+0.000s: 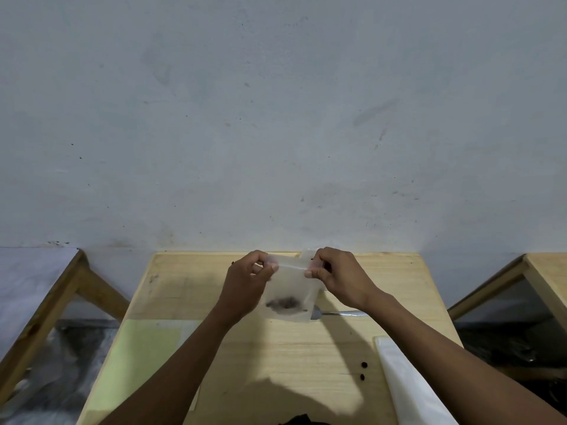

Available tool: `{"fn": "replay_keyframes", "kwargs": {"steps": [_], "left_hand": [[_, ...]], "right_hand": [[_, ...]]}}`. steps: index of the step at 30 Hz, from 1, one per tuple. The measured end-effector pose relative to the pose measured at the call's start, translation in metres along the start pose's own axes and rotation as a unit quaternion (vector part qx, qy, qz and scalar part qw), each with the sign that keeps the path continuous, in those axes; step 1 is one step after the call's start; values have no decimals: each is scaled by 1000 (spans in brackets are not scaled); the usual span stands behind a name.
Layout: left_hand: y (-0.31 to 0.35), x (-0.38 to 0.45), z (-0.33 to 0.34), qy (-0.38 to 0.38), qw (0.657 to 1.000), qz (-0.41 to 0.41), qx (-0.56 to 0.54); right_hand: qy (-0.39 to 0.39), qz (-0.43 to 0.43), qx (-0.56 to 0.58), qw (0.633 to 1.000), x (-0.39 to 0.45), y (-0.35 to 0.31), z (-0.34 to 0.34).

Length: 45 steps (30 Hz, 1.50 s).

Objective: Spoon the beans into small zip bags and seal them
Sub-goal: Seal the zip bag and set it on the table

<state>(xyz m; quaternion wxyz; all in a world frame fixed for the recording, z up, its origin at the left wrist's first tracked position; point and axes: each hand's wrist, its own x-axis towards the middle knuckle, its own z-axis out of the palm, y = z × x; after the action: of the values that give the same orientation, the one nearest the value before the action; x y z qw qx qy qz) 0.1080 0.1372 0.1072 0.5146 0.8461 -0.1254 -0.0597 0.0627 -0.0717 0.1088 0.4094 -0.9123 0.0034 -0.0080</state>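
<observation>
A small clear zip bag (291, 286) hangs above the wooden table (276, 357), with a dark clump of beans (283, 303) at its bottom. My left hand (248, 280) pinches the bag's top left corner. My right hand (334, 277) pinches the top right corner, so the zip strip is stretched between them. A metal spoon (334, 314) lies on the table just below and right of the bag, partly hidden by my right wrist. Two loose beans (364, 365) lie on the table further forward.
A pale green sheet (144, 357) lies at the table's left front. A white plastic piece (408, 388) lies at the right front under my right forearm. Something dark (303, 421) shows at the near edge. Wooden tables stand on both sides; a grey wall is behind.
</observation>
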Motion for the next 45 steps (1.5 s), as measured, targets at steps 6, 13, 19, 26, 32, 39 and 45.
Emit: {"fn": "replay_keyframes", "kwargs": {"steps": [6, 13, 19, 26, 32, 39, 45], "left_hand": [[-2, 1, -10, 8, 990, -65, -127], [-19, -3, -22, 90, 947, -159, -265], [-75, -50, 1, -24, 965, -224, -132], [-123, -108, 10, -138, 942, -301, -50], [-130, -132, 7, -135, 949, -267, 103], [-146, -140, 4, -148, 938, -270, 157], [-128, -129, 1, -125, 947, -223, 195]], "right_hand": [[0, 38, 165, 986, -1, -7, 7], [-64, 92, 268, 957, -21, -2, 38], [-17, 234, 373, 898, -41, 6, 78], [-93, 343, 297, 886, -85, 17, 128], [-194, 269, 135, 934, -111, 17, 150], [-170, 193, 54, 965, -119, 10, 165], [-141, 194, 39, 970, -112, 18, 146]]}}
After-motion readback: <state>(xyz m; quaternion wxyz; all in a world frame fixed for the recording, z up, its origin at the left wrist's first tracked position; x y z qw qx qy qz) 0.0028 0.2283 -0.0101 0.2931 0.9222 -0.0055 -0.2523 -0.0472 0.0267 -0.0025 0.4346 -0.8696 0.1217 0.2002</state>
